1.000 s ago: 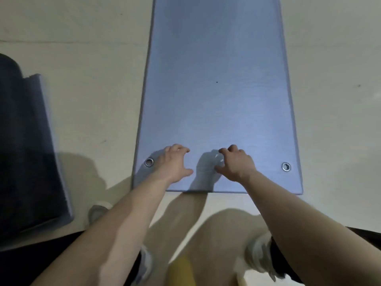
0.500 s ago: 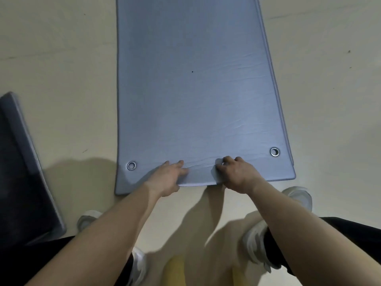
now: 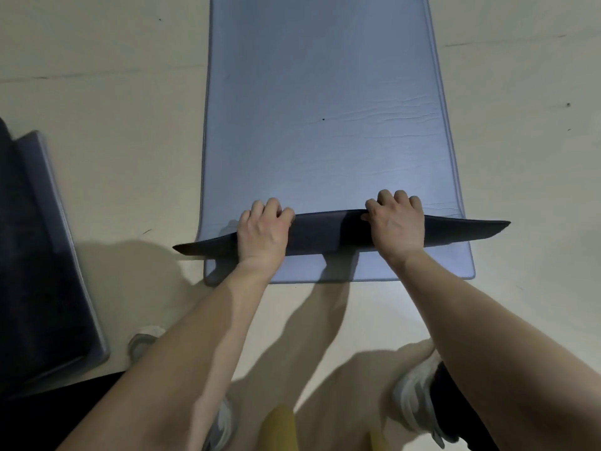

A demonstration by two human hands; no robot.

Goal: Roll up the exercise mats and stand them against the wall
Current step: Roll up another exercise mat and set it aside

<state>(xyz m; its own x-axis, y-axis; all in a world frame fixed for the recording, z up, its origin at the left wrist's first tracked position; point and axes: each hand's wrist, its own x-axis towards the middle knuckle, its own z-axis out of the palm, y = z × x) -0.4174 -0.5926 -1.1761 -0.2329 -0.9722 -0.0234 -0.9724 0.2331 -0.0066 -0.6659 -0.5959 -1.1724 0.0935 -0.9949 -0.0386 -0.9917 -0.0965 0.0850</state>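
A blue-grey exercise mat (image 3: 325, 109) lies flat on the pale floor and runs away from me. Its near end (image 3: 325, 234) is lifted and turned over, so the dark underside shows as a band across the mat. My left hand (image 3: 263, 232) grips this raised edge left of the middle, fingers curled over its top. My right hand (image 3: 395, 222) grips it right of the middle in the same way. A blue layer (image 3: 416, 265) still lies flat on the floor under the lifted end; whether it is a second mat I cannot tell.
Another mat (image 3: 42, 255), dark with a grey-blue border, lies on the floor at the left edge. My white shoes (image 3: 413, 395) stand just short of the mat's near end. Pale floor (image 3: 104, 141) stretches on both sides of the mat.
Both hands have gone from resting at the mat's near edge to gripping it and lifting it. The end now stands up with its dark underside showing, and my hands sit wider apart.
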